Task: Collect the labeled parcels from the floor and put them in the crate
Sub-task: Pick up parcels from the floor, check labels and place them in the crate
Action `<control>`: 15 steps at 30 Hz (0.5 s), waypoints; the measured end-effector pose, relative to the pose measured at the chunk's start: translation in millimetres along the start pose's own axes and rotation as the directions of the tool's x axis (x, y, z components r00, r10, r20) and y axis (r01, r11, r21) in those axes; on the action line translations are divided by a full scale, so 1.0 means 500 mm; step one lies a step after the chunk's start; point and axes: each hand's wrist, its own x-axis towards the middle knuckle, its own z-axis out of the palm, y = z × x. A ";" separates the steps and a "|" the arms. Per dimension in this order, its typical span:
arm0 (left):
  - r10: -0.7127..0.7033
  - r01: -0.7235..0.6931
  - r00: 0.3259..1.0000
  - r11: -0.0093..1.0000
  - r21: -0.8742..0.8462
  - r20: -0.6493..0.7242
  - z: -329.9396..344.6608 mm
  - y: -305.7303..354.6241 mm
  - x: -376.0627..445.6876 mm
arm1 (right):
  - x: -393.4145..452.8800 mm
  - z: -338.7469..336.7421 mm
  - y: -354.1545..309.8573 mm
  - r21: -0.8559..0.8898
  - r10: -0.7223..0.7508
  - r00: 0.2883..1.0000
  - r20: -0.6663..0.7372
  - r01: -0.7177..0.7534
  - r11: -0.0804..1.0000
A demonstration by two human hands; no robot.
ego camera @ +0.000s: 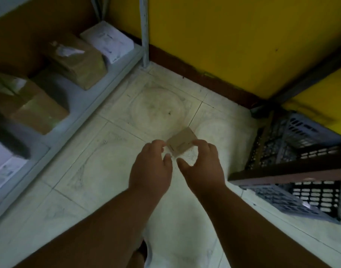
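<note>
Both hands — left hand (150, 167) and right hand (202, 163) — pinched a small brown parcel (182, 141) over the floor (111, 151); right of that grip stood the crate (301, 171), contents unclear, boxes (78, 60) shelved far left.

Storeroom | metal shelf (100, 88) with boxes (78, 60) | crate (309, 171) on floor

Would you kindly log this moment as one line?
left hand: pinching small brown cardboard parcel | right hand: pinching it too | grey slatted plastic crate: right of the hands
</note>
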 end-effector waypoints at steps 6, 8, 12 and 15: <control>0.088 -0.094 0.993 0.993 0.074 0.083 0.088 0.007 0.239 | 0.233 0.059 0.021 0.185 0.138 0.990 -0.023 -0.131 0.974; 0.053 -0.065 0.991 0.993 0.096 0.124 0.154 -0.017 0.283 | 0.287 0.093 0.072 0.181 0.182 0.983 0.002 -0.180 0.967; -0.017 0.004 0.989 0.996 0.091 0.146 0.301 -0.084 0.365 | 0.400 0.179 0.185 0.145 0.236 0.968 0.081 -0.246 0.958; -0.052 0.034 0.984 0.993 0.110 0.173 0.426 -0.144 0.438 | 0.493 0.254 0.273 0.150 0.283 0.951 0.126 -0.300 0.942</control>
